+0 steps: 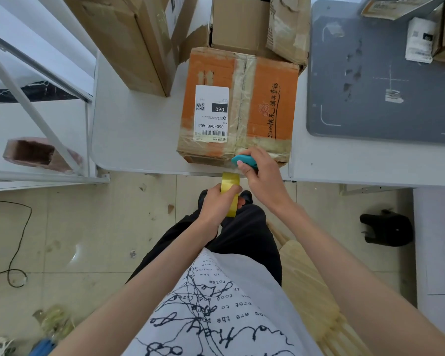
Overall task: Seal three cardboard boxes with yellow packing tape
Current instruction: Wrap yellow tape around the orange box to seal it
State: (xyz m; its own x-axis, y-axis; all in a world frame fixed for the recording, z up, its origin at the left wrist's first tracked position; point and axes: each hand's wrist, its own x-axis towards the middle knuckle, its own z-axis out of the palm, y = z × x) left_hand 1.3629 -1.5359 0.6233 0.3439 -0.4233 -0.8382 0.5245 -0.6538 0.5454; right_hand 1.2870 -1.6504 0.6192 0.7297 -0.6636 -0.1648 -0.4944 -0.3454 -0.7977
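Yellow packing-tape roll (230, 195) gripped in left hand (216, 205), below table edge, strip running up to worn orange cardboard box (238, 104). Right hand (261, 173) clutches teal cutter (244, 161). Tape likely light, sticky, curl-prone; hold roll by rim.

The left hand (216, 201) grips a yellow tape roll (230, 192) below the table edge (139, 169); the right hand (261, 170) holds a teal cutter (244, 160) against the orange box (238, 104).
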